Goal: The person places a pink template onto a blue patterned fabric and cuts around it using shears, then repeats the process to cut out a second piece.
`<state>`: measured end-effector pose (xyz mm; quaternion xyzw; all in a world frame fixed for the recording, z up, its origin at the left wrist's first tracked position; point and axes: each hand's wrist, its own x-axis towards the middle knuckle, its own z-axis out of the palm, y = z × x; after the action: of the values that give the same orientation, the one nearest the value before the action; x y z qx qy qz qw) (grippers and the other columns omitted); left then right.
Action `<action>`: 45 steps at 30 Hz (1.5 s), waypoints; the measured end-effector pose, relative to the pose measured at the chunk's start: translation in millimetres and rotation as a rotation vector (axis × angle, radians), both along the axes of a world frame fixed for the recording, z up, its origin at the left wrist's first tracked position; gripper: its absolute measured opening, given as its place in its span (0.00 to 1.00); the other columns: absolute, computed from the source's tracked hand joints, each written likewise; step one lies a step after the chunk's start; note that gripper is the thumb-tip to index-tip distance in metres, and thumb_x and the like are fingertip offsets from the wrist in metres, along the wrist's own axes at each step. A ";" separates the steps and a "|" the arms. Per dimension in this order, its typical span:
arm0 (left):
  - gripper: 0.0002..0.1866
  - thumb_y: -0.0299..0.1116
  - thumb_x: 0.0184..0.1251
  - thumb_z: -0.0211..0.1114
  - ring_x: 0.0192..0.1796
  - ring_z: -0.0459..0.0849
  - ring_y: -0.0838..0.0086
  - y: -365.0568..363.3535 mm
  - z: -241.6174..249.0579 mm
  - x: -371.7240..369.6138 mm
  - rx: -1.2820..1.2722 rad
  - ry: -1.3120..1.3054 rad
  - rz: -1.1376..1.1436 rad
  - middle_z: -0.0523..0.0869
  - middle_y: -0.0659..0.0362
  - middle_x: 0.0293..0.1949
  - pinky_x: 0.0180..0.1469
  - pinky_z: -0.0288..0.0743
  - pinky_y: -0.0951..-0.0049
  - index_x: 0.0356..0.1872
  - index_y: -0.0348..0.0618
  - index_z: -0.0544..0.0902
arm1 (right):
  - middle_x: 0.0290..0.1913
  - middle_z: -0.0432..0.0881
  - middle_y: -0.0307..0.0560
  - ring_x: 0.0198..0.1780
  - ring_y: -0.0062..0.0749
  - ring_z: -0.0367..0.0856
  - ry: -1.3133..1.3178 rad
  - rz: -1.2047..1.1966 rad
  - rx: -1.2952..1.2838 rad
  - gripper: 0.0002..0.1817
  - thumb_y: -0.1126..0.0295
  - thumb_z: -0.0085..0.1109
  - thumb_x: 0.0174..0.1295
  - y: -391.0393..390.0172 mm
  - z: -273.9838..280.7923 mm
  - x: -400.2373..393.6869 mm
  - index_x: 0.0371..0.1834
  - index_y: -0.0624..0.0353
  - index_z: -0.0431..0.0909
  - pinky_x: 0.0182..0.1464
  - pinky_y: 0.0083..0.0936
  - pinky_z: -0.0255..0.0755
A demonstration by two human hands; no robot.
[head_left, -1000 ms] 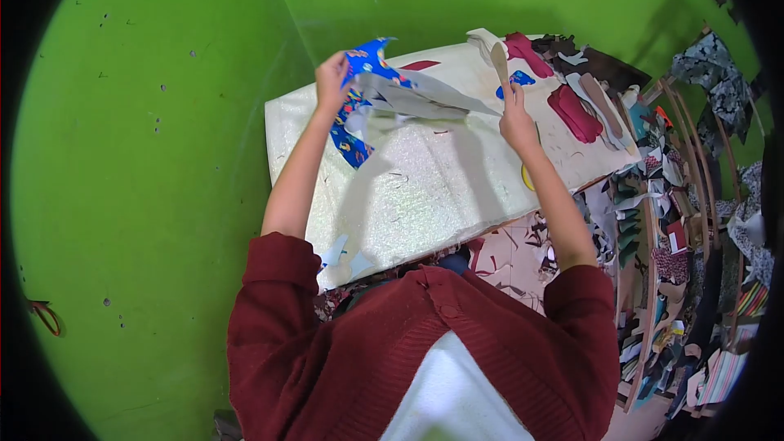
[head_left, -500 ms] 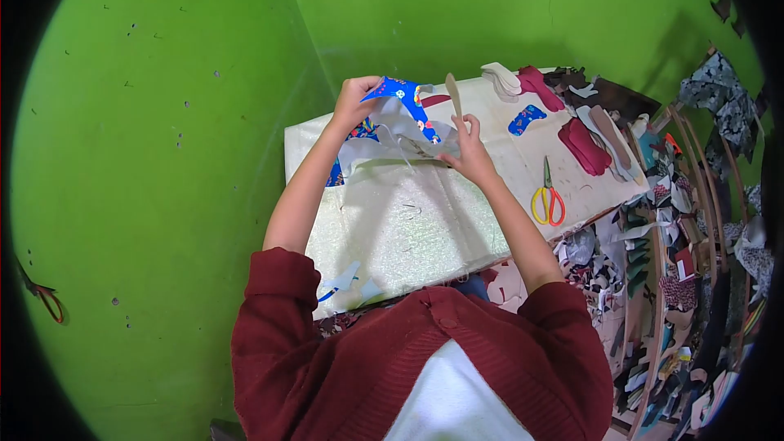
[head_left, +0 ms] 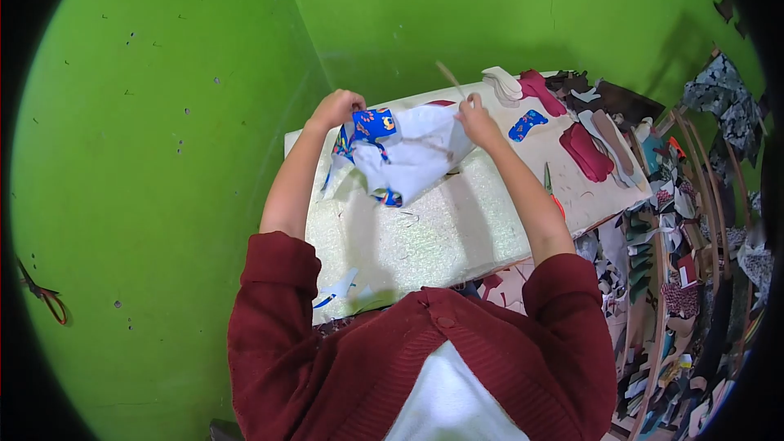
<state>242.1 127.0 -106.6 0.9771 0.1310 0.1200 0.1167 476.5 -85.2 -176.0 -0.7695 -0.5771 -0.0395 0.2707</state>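
A sheet of blue patterned fabric (head_left: 412,151) hangs between my hands over the table, its white underside mostly facing me. At its upper left corner my left hand (head_left: 339,106) is closed on the edge, beside a folded flap showing the blue print. My right hand (head_left: 478,121) pinches the upper right edge. A thin beige flat piece (head_left: 448,75) sticks up from the right hand's fingers, blurred. Below the right forearm lie scissors (head_left: 558,204) with orange and yellow handles, partly hidden by that arm.
The white-covered table (head_left: 416,245) holds a small blue patterned cutout (head_left: 527,124), stacked maroon pieces (head_left: 584,151) and pale pieces (head_left: 502,84). Scraps (head_left: 336,286) lie at the near left edge. Racks of offcuts (head_left: 678,278) stand to the right; another pair of scissors (head_left: 45,294) hangs on the green wall.
The fabric has turned and spread so its white underside faces me. My left hand has shifted slightly left and down; my right hand has risen, and its forearm now covers part of the scissors.
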 end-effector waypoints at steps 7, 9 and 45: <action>0.05 0.24 0.42 0.59 0.33 0.74 0.68 -32.3 52.3 1.4 0.395 -0.587 0.033 0.76 0.59 0.25 0.37 0.66 0.69 0.23 0.46 0.78 | 0.49 0.64 0.59 0.39 0.54 0.71 -0.285 -0.156 0.468 0.11 0.68 0.52 0.54 -21.9 76.9 12.7 0.36 0.62 0.67 0.40 0.41 0.68; 0.06 0.24 0.41 0.60 0.33 0.74 0.68 -58.1 53.0 -16.1 0.481 -0.613 -0.025 0.76 0.60 0.25 0.38 0.65 0.69 0.23 0.46 0.78 | 0.48 0.66 0.57 0.41 0.50 0.70 -0.343 -0.121 0.551 0.11 0.70 0.55 0.51 -45.8 77.8 2.2 0.33 0.63 0.67 0.41 0.38 0.67; 0.26 0.59 0.42 0.62 0.44 0.76 0.64 -102.6 -197.1 -88.6 -0.167 0.519 0.350 0.80 0.60 0.38 0.47 0.59 0.52 0.38 0.53 0.79 | 0.23 0.65 0.36 0.24 0.14 0.61 1.020 0.186 -0.024 0.20 0.71 0.49 0.59 -133.4 -161.4 -183.2 0.54 0.61 0.61 0.24 0.15 0.57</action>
<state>153.5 24.3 -303.7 0.9248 0.3318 -0.1263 0.1368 293.3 -218.6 -337.4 -0.6394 -0.4380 0.3714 0.5112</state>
